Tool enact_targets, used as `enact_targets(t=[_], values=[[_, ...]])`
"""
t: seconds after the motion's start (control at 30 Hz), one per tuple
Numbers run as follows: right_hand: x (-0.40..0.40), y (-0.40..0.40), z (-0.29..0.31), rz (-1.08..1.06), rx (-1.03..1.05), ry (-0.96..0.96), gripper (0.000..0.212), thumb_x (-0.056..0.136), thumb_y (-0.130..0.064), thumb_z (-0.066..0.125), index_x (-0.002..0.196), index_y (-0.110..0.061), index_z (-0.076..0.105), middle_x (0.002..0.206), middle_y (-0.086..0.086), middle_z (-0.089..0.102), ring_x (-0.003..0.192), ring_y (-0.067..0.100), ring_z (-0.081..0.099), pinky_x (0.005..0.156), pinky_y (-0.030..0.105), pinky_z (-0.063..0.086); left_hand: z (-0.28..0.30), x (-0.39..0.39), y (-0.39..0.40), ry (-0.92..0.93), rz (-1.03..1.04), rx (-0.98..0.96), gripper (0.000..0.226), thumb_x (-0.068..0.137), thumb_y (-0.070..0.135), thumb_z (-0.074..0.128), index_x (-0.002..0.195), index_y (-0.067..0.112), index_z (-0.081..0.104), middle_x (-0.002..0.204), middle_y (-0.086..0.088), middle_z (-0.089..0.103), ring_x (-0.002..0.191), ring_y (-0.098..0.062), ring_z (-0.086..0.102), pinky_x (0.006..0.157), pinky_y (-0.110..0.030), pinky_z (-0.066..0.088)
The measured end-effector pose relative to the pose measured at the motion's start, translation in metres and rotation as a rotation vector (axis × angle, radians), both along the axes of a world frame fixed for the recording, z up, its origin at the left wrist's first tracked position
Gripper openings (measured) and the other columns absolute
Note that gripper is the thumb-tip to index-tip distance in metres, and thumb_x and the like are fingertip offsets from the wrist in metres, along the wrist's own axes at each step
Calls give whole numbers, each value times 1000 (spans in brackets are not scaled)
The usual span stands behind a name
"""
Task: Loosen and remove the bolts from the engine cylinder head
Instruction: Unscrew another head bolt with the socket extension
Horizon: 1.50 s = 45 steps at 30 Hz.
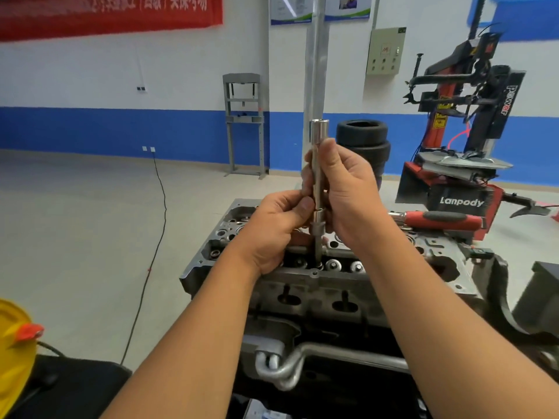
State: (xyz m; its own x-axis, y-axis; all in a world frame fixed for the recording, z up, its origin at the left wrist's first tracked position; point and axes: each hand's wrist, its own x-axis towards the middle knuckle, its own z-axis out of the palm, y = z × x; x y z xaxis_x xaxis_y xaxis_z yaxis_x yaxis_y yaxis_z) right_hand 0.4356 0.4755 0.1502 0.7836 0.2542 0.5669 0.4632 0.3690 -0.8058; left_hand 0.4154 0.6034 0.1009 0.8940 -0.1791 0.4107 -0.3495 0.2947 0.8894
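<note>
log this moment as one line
left hand and right hand grip upright extension bar | tip in cylinder head | ratchet idle

Cylinder head [357, 285]: grey, being held level on engine | socket extension [317, 176]: chrome, being kept upright in bolt hole.

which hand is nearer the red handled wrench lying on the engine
Right. The right hand grips the upright metal extension bar, just left of the red-handled wrench. The left hand pinches the bar from its far side, farther away.
</note>
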Motion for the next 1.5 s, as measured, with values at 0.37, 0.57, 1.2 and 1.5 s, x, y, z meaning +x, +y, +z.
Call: enact_targets(t=[0.37, 0.57, 1.2, 1.5], values=[[-9, -4, -15, -16, -21, 98, 51, 82, -29, 78, 111, 10, 65, 100, 19, 70, 92, 33, 70, 87, 50, 61, -1, 2, 7, -63, 154, 22, 49, 59, 41, 100, 96, 20, 76, 93, 0, 75, 89, -21, 76, 69, -37, 63], [-7, -7, -15, -35, -143, 79, 20, 96, -29, 69, 100, -11, 76, 106, 13, 76, 101, 24, 72, 92, 47, 60, 2, -6, 1, -67, 69, 51, 37, 95, 43, 72, 127, 23, 74, 124, -9, 75, 115, -27, 73, 89, -39, 62], [-29, 2, -38, -273, 25, 51, 17, 86, -28, 83, 93, -23, 69, 92, 0, 76, 87, 20, 75, 84, 50, 63, 4, -13, -4, -91, 238, 122, 20, 90, 28, 76, 108, 25, 82, 104, -10, 80, 95, -28, 79, 72, -33, 63], [-21, 12, -45, -471, 14, -87, 18, 95, -26, 75, 84, -21, 62, 73, -11, 64, 66, 6, 60, 64, 24, 53, -4, -12, -2, -220, 161, 285, 29, 108, 23, 52, 126, 30, 73, 117, -1, 79, 113, -21, 74, 95, -40, 62]])
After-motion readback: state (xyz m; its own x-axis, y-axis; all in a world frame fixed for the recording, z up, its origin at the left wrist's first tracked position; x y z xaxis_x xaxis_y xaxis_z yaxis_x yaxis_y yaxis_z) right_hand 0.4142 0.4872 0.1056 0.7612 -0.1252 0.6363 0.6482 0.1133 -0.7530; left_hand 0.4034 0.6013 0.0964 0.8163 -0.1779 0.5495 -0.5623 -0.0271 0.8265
